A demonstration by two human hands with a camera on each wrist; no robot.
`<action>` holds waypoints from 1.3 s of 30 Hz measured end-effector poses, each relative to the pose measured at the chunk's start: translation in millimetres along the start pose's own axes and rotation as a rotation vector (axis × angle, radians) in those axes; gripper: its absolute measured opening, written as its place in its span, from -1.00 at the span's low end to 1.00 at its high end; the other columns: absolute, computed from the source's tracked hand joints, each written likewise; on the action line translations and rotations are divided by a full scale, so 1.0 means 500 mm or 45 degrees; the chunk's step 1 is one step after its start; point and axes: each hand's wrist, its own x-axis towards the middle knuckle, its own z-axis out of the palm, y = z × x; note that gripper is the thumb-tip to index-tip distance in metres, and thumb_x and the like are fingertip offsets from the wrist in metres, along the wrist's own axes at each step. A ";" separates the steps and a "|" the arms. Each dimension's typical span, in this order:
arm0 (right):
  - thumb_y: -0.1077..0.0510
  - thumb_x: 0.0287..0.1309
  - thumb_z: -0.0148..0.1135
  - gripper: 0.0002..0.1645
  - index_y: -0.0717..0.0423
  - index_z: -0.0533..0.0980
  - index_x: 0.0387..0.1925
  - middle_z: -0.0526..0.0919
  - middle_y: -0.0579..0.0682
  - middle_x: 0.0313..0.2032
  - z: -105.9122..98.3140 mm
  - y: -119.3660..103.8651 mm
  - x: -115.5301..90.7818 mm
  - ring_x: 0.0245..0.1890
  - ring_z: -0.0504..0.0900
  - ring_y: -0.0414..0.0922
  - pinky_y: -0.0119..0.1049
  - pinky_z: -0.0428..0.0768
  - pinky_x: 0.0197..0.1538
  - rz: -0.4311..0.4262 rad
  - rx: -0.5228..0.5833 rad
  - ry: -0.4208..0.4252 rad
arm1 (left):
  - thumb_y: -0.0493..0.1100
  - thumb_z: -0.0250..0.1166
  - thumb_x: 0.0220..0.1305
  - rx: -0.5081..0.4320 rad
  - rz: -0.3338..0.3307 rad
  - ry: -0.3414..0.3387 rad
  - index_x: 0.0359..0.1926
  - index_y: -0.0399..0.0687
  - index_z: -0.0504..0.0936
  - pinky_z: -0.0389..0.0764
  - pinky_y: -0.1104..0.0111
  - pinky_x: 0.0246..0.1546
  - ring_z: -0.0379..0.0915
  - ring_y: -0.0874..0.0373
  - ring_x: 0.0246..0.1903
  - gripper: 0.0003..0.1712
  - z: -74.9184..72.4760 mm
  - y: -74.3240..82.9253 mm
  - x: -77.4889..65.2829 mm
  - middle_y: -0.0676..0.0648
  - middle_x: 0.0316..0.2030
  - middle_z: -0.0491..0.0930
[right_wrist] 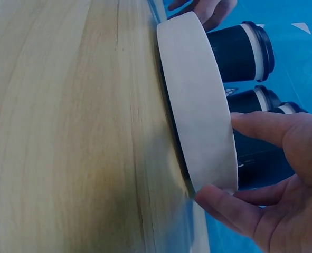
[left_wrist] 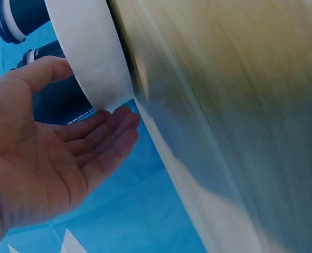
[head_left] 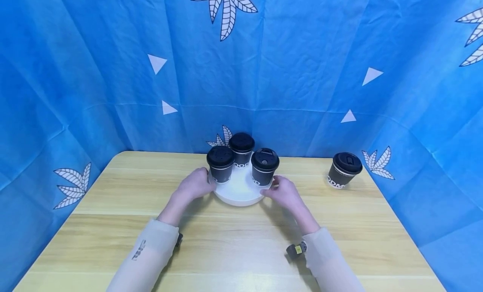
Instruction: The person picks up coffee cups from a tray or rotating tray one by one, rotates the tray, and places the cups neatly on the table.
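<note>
Left hand (head_left: 197,183), right hand (head_left: 284,192), partly curled fingers gripping white tray (head_left: 240,193), cups (head_left: 221,165) standing at ten, twelve, two o'clock

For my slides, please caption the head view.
Two hands hold a white tray bearing three lidded cups; a fourth cup stands apart.

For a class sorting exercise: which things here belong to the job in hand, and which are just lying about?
Likely in the job:
white round stand, held by the left hand and right hand
three dark cups with black lids, on it

Likely just lying about:
fourth dark, black-lidded cup, apart on the pale wooden table
blue leaf-printed cloth behind
</note>
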 end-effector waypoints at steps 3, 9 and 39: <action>0.00 0.11 0.53 -0.19 0.39 0.48 0.26 0.68 0.28 0.08 0.000 0.000 -0.001 0.05 0.68 0.14 0.02 0.66 0.10 -0.006 -0.021 0.002 | -0.06 0.37 0.14 0.093 0.002 0.022 -0.08 -0.27 0.58 0.61 0.07 -0.27 0.52 -0.04 -0.33 -0.58 0.002 0.002 0.002 -0.14 -0.27 0.59; -0.04 0.12 0.52 -0.15 0.39 0.46 0.29 0.66 0.29 0.12 -0.003 -0.001 -0.002 0.09 0.66 0.15 0.05 0.64 0.14 0.003 -0.029 0.001 | 0.03 0.38 0.15 0.228 0.048 0.046 0.08 -0.38 0.53 0.64 0.00 -0.17 0.50 -0.09 -0.21 -0.36 0.004 -0.002 0.010 -0.22 -0.14 0.57; -0.02 0.02 0.62 0.28 0.13 0.05 0.61 0.19 0.17 0.55 -0.006 0.000 0.005 0.51 0.23 0.19 0.15 0.28 0.49 -0.126 0.291 0.235 | 0.16 0.31 0.20 0.428 0.263 0.130 0.12 -0.45 0.45 0.46 0.03 0.10 0.35 -0.11 -0.10 -0.23 0.018 -0.036 0.022 -0.22 -0.11 0.47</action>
